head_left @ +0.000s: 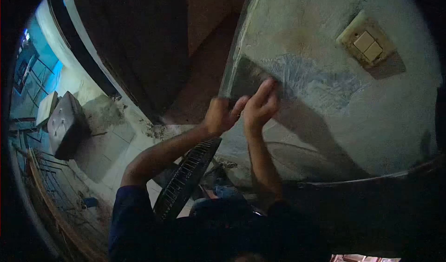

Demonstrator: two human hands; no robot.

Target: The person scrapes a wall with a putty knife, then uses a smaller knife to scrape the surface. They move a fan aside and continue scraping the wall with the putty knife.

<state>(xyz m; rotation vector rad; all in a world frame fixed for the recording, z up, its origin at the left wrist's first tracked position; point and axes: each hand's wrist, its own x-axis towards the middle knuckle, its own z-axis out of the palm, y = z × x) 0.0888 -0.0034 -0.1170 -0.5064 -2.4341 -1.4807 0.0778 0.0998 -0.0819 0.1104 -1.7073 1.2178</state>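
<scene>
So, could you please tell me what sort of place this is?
Probably a room inside a home: there is a light switch on a worn, patchy wall and a tufted seat.

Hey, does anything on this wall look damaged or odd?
Yes: the wall has a streaky, bluish-white patch beside the right hand, unlike the plainer surface around it. The light switch also looks grimy, with brownish staining around its buttons.

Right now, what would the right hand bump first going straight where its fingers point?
Most likely the pale wall, around its bluish smeared patch, just past the right hand; depth is unclear, so they may already touch.
</scene>
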